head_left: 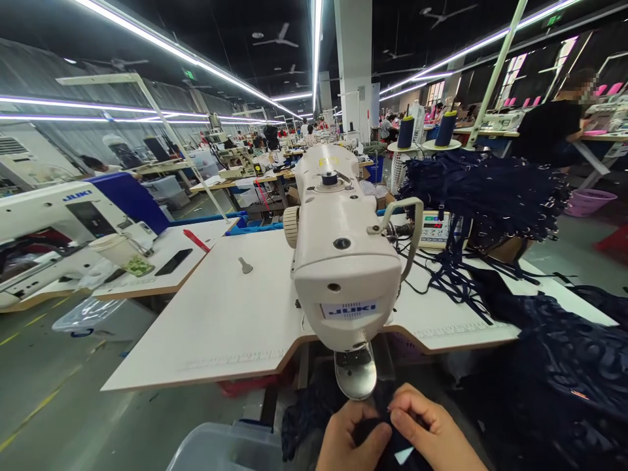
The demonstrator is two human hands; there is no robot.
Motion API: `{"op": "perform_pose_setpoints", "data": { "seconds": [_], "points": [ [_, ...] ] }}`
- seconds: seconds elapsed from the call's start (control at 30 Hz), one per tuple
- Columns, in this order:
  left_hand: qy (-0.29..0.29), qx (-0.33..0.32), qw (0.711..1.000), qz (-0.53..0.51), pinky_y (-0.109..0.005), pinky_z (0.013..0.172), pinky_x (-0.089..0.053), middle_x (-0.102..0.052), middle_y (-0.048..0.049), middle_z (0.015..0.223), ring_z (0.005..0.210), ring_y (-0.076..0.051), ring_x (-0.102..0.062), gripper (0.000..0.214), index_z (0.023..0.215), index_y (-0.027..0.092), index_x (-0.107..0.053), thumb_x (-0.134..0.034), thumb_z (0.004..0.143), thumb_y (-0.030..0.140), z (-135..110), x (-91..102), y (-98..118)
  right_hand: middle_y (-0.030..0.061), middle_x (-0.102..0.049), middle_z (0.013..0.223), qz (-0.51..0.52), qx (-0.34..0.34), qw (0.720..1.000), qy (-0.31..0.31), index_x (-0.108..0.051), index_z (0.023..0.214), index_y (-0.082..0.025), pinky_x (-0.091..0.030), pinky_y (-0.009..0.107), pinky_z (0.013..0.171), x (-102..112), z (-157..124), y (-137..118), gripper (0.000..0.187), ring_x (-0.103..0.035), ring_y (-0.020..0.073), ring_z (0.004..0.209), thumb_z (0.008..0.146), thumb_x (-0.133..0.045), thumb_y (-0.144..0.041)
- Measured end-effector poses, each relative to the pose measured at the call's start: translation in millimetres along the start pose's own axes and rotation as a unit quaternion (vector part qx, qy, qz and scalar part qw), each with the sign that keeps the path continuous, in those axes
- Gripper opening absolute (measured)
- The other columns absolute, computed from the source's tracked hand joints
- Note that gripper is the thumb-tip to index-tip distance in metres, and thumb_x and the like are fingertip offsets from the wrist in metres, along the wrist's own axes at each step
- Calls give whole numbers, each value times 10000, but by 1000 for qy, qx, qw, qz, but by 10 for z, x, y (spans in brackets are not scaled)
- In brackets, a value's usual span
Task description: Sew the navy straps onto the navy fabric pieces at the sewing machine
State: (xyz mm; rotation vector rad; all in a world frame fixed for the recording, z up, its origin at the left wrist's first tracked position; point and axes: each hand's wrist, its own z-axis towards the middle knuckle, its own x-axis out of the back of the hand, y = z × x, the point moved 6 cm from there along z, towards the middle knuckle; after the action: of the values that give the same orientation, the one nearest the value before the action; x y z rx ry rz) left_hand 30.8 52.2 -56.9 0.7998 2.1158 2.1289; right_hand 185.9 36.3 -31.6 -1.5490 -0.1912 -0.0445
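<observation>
My left hand is closed on a piece of dark navy fabric, thumb on top, just below the sewing machine's head. Close on its right, my right hand pinches the same dark piece near its edge. A tiny bright spot shows at those fingertips, too small to name. A small white label sticks out of the dark cloth between the hands. Above them is the JUKI sewing machine, with a round shiny metal plate under its head. The needle area is mostly hidden.
Navy straps with metal rings are heaped at the right rear, beside a control panel. Navy garments lie at the right. A clear plastic bin stands below left. A person in black is at the far right.
</observation>
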Motion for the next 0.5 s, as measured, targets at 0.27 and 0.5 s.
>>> {"op": "perform_pose_setpoints", "data": {
  "seconds": [0.27, 0.5],
  "points": [
    [51, -36, 993, 97, -183, 591, -378, -600, 48, 661, 607, -82, -533, 126, 690, 203, -552, -560, 812, 230, -92, 2, 259, 9, -591, 814, 82, -3, 995, -53, -718, 783, -218, -500, 267, 731, -117, 27, -33, 326, -595, 189, 789, 862, -639, -524],
    [115, -141, 972, 151, -168, 616, -435, -624, 35, 736, 658, -92, -604, 90, 822, 226, -580, -530, 896, 221, -161, 54, 336, 12, -667, 872, 144, 32, 989, 22, -759, 779, -287, -512, 238, 731, -104, 4, 104, 204, -618, 181, 805, 806, -734, -488]
  ]
}}
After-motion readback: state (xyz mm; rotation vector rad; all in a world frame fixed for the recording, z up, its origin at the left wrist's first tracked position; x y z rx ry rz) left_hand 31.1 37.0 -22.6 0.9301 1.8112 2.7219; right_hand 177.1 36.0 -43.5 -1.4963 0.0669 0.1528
